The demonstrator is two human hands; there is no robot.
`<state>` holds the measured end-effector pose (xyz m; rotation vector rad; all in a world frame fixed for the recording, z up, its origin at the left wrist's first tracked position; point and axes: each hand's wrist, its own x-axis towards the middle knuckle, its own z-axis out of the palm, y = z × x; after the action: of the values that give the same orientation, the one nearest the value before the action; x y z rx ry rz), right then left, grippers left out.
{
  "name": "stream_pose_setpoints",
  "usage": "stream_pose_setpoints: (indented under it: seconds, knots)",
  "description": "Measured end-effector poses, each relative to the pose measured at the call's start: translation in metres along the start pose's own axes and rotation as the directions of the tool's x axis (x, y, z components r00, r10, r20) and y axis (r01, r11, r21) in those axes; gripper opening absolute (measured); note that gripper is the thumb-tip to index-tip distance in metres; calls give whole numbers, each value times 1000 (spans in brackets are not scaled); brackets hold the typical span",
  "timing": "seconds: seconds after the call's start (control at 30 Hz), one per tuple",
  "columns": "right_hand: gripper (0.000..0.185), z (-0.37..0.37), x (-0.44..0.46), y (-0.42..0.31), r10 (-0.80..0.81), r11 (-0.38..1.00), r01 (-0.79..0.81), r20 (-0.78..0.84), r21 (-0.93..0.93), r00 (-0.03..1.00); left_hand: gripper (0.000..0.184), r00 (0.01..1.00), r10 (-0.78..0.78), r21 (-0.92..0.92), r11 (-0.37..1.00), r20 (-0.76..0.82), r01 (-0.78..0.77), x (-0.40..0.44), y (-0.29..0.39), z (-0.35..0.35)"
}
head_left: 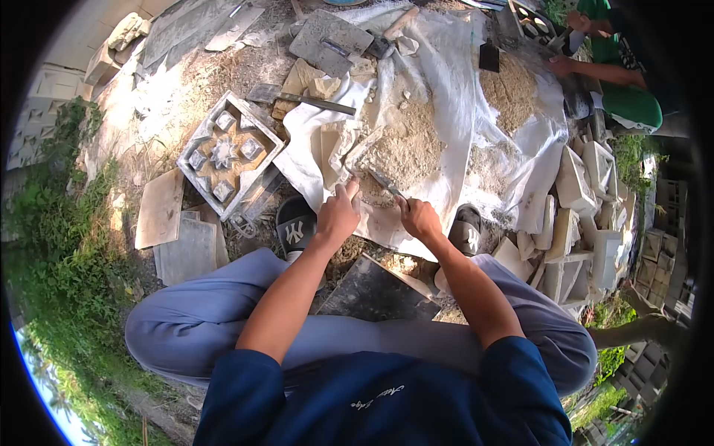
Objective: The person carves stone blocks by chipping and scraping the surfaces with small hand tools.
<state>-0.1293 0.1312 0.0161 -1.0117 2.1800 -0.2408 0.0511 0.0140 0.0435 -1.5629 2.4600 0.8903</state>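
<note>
The right fingers [406,206] grip a slim tool [382,180].

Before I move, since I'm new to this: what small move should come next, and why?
Perhaps slide the tool in your right hand slightly into the crumbly pale heap: its blade lies by the heap's near edge, and your left hand is just to the left of it.

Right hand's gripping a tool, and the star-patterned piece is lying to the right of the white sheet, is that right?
Not quite: the head view shows the star-patterned piece lying to the left of the white sheet, not the right. The right hand is indeed gripping a tool.
</note>
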Motion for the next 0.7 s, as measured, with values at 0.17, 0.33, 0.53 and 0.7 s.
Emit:
stream_pose_setpoints:
  seconds: [0.17, 0.33, 0.53, 0.7]
  knots:
    - [61, -4, -9, -1, -117, 986, 125, -79, 111, 990, 46, 999, -38, -28, 999, 26, 39, -2, 1, -2]
    - [58, 0, 4, 5, 30, 1000, -31, 21, 1, 999, 42, 999, -21, -33, 999, 46, 23, 4, 6, -7]
    - [56, -6, -3, -6, -57, 975, 94, -179, 204, 982, 39, 999, -2, -44, 999, 39, 4, -1, -5, 8]
    - [59, 7, 3, 10, -17, 1000, 18, -93, 3, 996, 40, 992, -19, -38, 999, 127, 24, 2, 4, -3]
